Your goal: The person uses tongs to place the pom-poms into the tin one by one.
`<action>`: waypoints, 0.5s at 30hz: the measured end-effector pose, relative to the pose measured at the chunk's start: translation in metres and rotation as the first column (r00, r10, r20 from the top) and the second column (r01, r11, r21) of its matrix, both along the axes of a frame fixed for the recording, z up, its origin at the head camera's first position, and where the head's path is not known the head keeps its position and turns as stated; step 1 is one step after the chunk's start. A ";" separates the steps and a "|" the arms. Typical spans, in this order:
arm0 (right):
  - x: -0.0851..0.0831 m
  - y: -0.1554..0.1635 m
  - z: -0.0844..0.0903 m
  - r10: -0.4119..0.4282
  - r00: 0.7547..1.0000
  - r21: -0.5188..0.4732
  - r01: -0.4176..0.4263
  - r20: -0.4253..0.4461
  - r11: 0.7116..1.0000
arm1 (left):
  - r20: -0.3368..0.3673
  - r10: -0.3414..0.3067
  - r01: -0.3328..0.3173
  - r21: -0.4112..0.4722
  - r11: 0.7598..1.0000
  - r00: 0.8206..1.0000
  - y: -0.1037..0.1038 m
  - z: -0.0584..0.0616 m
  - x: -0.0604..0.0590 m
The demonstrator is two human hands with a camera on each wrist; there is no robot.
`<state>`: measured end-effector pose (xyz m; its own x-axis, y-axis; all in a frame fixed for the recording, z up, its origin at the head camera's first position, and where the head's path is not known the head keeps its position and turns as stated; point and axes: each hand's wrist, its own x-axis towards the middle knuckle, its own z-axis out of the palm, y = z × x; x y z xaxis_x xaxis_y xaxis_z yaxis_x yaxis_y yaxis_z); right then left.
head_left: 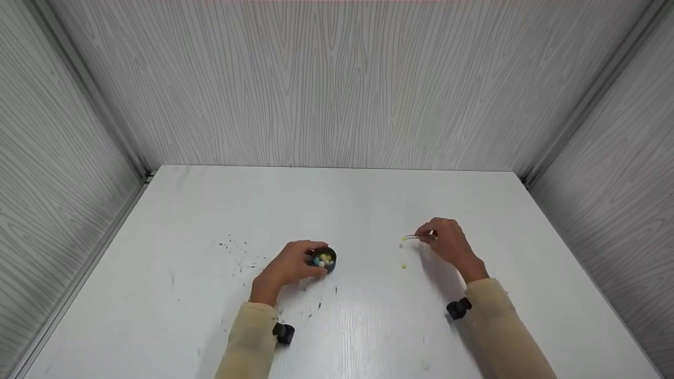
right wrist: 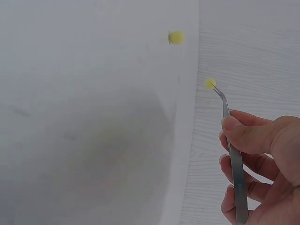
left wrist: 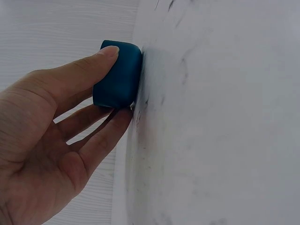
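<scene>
The right hand (head_left: 447, 243) pinches slim metal tweezers (right wrist: 233, 154) between thumb and fingers (right wrist: 243, 136); the curved tips clamp a small yellow bead (right wrist: 210, 83), held clear of the fingers at the far end of the tool, above the tabletop (head_left: 368, 200). A second yellow bead (right wrist: 176, 37) lies loose on the tabletop, near the gripped one but apart from it. The left hand (head_left: 287, 267) grips a small round dark-blue cup (left wrist: 117, 75), thumb on one side and fingers curled round the other, its base on the tabletop. The cup has a smooth, matte wall and holds a heap of small round beads (head_left: 324, 259) in yellow, white and blue. The two hands are well apart, with bare surface between them. The tabletop is white, smooth and flat, with dark specks and scuffs left of the cup. Grey wood-grain panels close it at the back, left and right; broad room remains behind both hands up to the back edge.
</scene>
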<state>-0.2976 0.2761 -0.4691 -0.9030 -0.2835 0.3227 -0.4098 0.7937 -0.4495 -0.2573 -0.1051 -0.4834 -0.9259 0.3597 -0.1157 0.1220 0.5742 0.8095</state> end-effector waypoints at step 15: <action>0.005 -0.026 0.010 0.050 0.999 -0.035 -0.050 -0.017 0.998 | -0.004 -0.016 0.016 0.030 0.999 1.000 -0.002 -0.001 0.001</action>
<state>-0.2924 0.2503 -0.4591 -0.8826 -0.3161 0.3479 -0.4560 0.7556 -0.4703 -0.2566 -0.1068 -0.4841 -0.9204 0.3778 -0.1007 0.1344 0.5475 0.8259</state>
